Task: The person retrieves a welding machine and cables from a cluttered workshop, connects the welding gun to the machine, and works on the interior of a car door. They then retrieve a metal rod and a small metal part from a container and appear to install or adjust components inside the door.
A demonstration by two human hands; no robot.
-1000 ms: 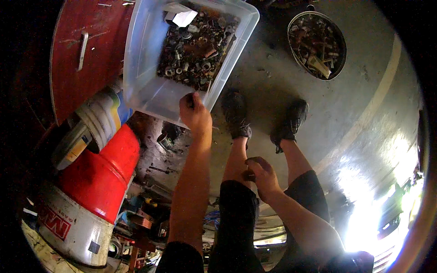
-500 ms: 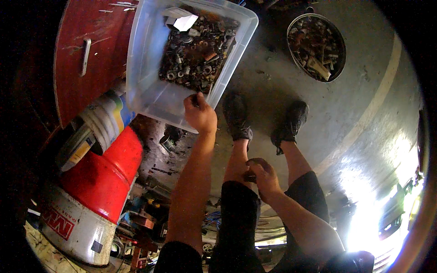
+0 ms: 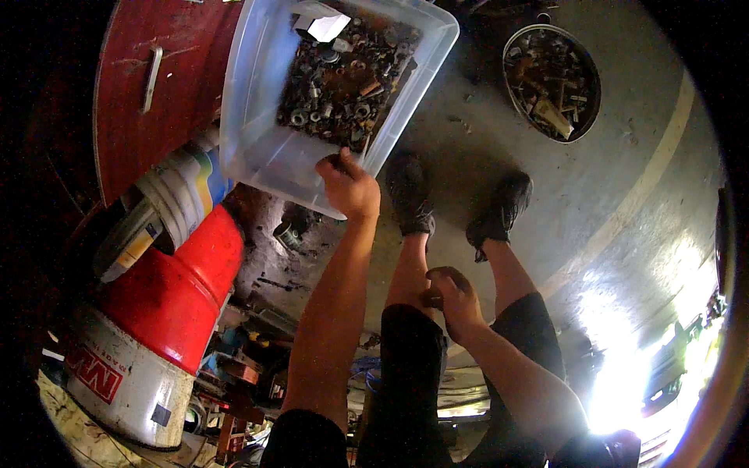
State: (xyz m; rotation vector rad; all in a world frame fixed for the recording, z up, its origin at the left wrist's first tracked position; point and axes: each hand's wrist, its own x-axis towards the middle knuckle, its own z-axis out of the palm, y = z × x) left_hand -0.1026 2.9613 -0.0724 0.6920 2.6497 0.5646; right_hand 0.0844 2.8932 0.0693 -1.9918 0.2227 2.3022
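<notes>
My left hand (image 3: 349, 185) is over the near edge of a clear plastic bin (image 3: 261, 148), its fingers curled together. Whatever lies in those fingers, if anything, is too dark to name. Inside the bin is a spread of nuts, bolts and other small metal parts (image 3: 335, 90), with a white scrap (image 3: 328, 28) at the far end. My right hand (image 3: 456, 303) is closed in front of my shin, its fingertips dark and pressed together. I cannot make out what it holds, if anything.
On the floor at the far right stands a round pan (image 3: 573, 141) of small debris. A red and white drum (image 3: 168, 304) and a paint bucket (image 3: 181, 191) are on the left, near a dark red panel with a handle (image 3: 152, 79). My shoes (image 3: 503, 210) are beyond my hands.
My left hand has shifted slightly right in the picture, and the bin and pan have too. My right hand stays closed in nearly the same place.
</notes>
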